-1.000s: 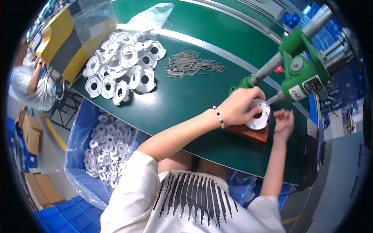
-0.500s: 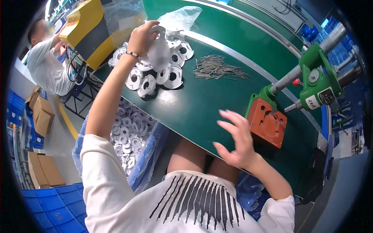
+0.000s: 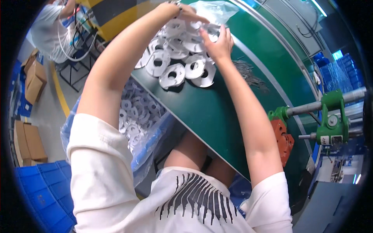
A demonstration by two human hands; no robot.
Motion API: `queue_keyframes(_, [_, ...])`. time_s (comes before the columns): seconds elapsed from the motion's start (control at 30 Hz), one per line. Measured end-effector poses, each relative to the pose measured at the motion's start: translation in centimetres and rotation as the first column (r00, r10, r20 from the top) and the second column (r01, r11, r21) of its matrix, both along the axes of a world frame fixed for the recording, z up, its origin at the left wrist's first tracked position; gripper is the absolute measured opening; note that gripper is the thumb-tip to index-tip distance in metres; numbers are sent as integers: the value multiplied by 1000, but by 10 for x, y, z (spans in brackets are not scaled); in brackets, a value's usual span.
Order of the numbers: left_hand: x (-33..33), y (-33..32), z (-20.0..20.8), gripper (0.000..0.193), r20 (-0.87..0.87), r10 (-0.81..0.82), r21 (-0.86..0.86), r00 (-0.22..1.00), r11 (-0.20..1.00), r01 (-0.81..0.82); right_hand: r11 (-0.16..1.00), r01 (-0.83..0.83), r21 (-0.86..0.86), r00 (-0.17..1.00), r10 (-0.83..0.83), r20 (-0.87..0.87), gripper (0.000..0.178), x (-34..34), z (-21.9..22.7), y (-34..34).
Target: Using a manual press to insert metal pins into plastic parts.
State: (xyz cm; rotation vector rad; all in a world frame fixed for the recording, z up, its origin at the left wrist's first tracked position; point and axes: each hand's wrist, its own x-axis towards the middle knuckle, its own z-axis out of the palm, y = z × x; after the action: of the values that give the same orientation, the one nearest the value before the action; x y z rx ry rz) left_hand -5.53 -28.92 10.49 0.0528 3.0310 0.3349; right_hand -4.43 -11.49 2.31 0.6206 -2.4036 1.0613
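Observation:
A heap of white plastic ring-shaped parts (image 3: 173,74) lies at the far end of the green table (image 3: 211,112). My left hand (image 3: 191,15) reaches over the back of the heap, its fingers stretched out to the right; the parts beneath it are partly hidden. At the heap's right side is my right hand (image 3: 218,44), thumb and fingers spread, against or just above the white parts. Neither hand visibly grips a part. Beside my right forearm lies a pile of thin grey metal strips (image 3: 248,73), partly covered by that arm.
A green hand press (image 3: 332,120) with an orange-red fixture block (image 3: 285,141) stands at the right. Clear plastic film (image 3: 217,11) lies behind the heap. Below the table's left edge, a blue-lined bin (image 3: 145,155) holds many white parts. Another person (image 3: 50,31) sits at far left.
My right hand has gone from near the fixture to the heap's right side. My left hand has moved farther over the heap, and the white part it held up is no longer raised. The view has shifted.

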Motion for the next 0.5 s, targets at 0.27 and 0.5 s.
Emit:
queue_keyframes(0.27, [48,-24,14,66,-16,-134,66,991,989,135,954,-299,-21,954,299,-5,64,12,-10,-19])
queue_keyframes(0.5, [103,-34,-5,71,-184,-61,-43,981,998,54,937,-341,78,922,349,-168,73,55,-11,-36])
